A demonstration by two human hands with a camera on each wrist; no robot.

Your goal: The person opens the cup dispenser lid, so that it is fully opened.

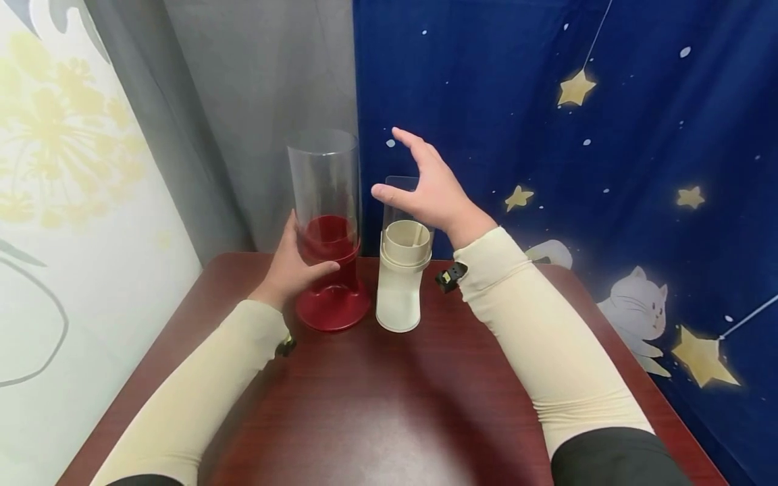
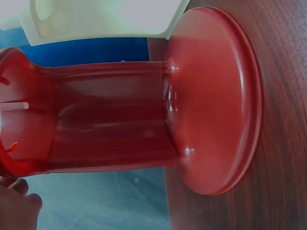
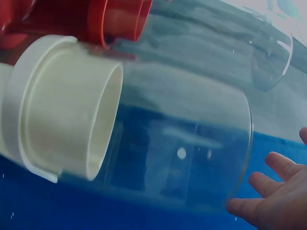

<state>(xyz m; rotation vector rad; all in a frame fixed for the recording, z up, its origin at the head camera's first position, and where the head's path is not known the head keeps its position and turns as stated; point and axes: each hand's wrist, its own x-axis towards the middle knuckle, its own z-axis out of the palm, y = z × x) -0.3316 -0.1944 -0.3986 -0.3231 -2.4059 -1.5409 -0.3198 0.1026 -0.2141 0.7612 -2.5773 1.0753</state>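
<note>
A red stand (image 1: 333, 307) with a round foot carries a tall clear tube (image 1: 324, 172) on the table. Beside it on the right is a cream stand (image 1: 398, 297) with a shorter clear tube (image 3: 182, 139) around its cream ring (image 3: 76, 110). My left hand (image 1: 292, 266) is spread at the red stand's collar, thumb extended across its front in the head view; its fingertips are right at the collar's edge in the left wrist view. My right hand (image 1: 434, 185) hovers by the top of the cream stand's tube, fingers extended and thumb apart, fingertips near the tube's rim.
Both stands are near the far edge of the dark red wooden table (image 1: 352, 405). Behind hang a grey curtain (image 1: 261, 88) and a blue curtain (image 1: 486, 81) with stars. A white patterned panel (image 1: 67, 202) stands along the left side.
</note>
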